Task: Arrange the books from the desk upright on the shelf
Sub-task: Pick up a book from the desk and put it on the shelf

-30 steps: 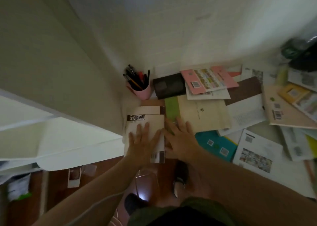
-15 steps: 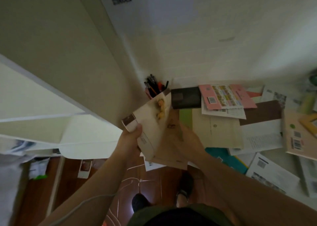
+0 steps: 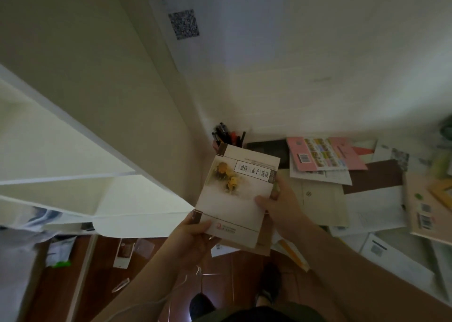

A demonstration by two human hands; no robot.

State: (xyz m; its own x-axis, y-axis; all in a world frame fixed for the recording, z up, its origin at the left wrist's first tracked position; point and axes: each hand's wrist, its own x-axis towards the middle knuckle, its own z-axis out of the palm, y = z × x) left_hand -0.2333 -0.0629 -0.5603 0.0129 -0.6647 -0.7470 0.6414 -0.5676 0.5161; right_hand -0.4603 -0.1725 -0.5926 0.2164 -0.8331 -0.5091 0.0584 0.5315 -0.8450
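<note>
A cream book (image 3: 234, 194) with a flower picture and a title strip is lifted off the desk, its front cover facing me. My left hand (image 3: 193, 236) grips its lower left corner, thumb on the cover. My right hand (image 3: 278, 204) holds its right edge, thumb on the cover and fingers behind. The white shelf (image 3: 73, 182) stands to the left, its compartments showing no books. Several more books and booklets lie flat on the desk (image 3: 381, 226), among them a pink one (image 3: 325, 155) and a beige one (image 3: 320, 199).
A pen cup (image 3: 227, 138) stands in the desk's back left corner beside a dark case (image 3: 269, 148). The wall carries a QR-code sheet (image 3: 184, 24). Below are a wooden floor (image 3: 102, 285) with scattered packets and my feet.
Both hands, which lay flat on the book on the desk, have picked it up, turned it cover-up and raised it. My view has tilted upward toward the wall.
</note>
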